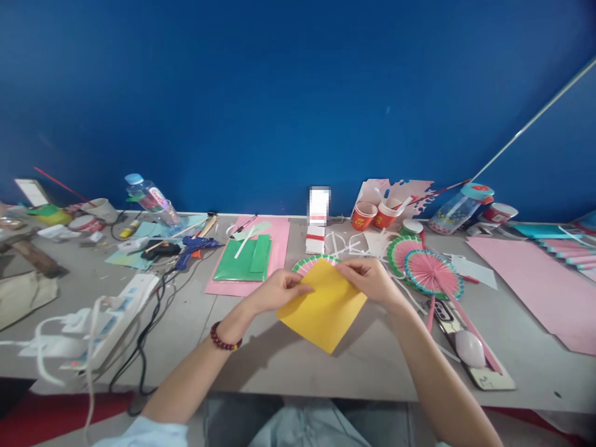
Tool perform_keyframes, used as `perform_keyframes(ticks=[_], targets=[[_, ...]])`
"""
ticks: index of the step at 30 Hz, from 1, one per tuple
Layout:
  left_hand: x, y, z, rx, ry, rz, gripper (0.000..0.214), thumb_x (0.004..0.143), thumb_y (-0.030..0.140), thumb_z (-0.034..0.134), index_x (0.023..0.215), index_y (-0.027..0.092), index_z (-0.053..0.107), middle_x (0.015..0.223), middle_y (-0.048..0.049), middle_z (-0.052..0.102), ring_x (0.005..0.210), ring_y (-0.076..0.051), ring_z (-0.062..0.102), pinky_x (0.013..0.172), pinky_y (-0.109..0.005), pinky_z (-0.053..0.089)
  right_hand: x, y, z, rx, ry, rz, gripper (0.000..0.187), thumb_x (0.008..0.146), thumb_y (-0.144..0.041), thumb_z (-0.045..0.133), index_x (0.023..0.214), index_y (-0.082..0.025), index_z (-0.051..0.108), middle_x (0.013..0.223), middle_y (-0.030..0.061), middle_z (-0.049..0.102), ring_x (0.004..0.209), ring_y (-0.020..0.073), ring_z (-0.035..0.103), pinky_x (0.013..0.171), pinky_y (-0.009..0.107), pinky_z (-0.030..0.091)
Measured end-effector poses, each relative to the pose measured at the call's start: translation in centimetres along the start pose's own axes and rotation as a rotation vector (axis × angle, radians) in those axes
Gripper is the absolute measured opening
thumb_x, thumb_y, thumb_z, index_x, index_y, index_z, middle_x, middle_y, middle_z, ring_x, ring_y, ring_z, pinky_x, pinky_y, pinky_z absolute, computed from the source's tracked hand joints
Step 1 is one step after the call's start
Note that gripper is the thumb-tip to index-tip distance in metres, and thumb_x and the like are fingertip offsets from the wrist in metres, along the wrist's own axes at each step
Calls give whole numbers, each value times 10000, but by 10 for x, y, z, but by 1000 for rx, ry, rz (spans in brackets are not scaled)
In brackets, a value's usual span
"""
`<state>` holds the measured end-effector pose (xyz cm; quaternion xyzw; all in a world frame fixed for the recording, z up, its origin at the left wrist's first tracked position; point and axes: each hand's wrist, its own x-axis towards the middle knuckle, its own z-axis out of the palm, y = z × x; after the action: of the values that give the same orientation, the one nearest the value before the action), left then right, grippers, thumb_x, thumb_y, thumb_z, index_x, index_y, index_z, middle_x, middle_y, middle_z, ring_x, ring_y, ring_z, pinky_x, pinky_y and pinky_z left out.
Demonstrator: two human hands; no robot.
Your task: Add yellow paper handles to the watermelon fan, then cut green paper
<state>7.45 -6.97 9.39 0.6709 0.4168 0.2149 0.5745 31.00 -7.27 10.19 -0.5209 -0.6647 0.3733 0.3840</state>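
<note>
A square sheet of yellow paper is held up over the front of the table, one corner toward me. My left hand pinches its left edge between thumb and fingers. At the upper right edge my right hand grips the same sheet. Behind the sheet shows the top of a pink and green pleated paper fan, the rest of it hidden. Two more round pleated fans lie to the right of my right hand. Left of my left hand is a green packet on pink paper.
At left are a white power strip with cables, a blue glue gun and a tilted bottle. Paper cups stand at the back. At right lie a white mouse, a phone and a large pink sheet.
</note>
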Motion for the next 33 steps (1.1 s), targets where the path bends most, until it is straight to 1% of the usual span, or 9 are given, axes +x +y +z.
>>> perform_keyframes(ticks=[3,7,9,13,19,23,27,30,33], targets=[[2,-11,-6,-92,154,3,395,728,522,630,676,130,641,640,-32,624,583,-143,555,486,-216,376,4,19,-1,159,198,59,345,775,-481,592,806,-159,712,700,48,675,601,157,593,500,234,441],[2,-25,-12,-274,356,53,373,717,510,650,774,141,659,752,-54,675,708,-189,620,596,-247,460,6,46,6,559,-57,214,424,779,-558,566,929,-176,673,766,71,694,576,153,622,490,244,486],[3,-34,-12,-286,448,71,357,716,500,656,721,143,639,704,-34,663,658,-170,608,560,-232,448,5,56,16,601,-166,259,395,735,-516,647,913,-164,677,728,62,689,547,138,616,489,233,488],[6,-51,-10,-258,526,77,370,715,495,656,659,131,621,606,-8,623,564,-136,564,509,-214,417,3,66,34,559,-137,291,375,704,-468,698,902,-150,681,765,58,697,535,130,608,474,231,482],[7,-62,-6,-387,379,64,345,723,460,670,757,116,675,718,-52,686,688,-190,632,610,-261,478,3,70,34,600,-110,290,373,716,-429,702,988,-178,659,839,51,704,694,160,650,544,225,498],[4,-64,-7,-389,299,77,335,735,458,670,766,125,689,758,-63,703,708,-194,645,625,-270,481,3,74,29,620,-100,302,322,696,-418,724,890,-166,672,831,48,700,621,124,628,450,177,428],[-4,-60,-11,-443,63,109,565,601,637,691,876,144,711,897,-118,712,859,-274,656,737,-352,503,1,72,20,729,-129,334,281,658,-384,760,831,-185,663,817,32,706,637,143,651,523,217,484],[-9,-48,-5,-663,-128,45,861,575,868,424,959,149,704,908,-154,707,926,-318,646,780,-417,500,-4,67,15,764,-254,334,245,660,-355,764,808,-188,663,804,25,709,667,155,665,622,266,520],[-14,-33,10,-775,-274,-131,800,705,803,369,990,130,694,919,-164,709,935,-311,649,818,-433,488,-10,58,16,630,-509,276,241,695,-354,738,834,-163,687,785,30,708,656,136,653,624,247,508]])
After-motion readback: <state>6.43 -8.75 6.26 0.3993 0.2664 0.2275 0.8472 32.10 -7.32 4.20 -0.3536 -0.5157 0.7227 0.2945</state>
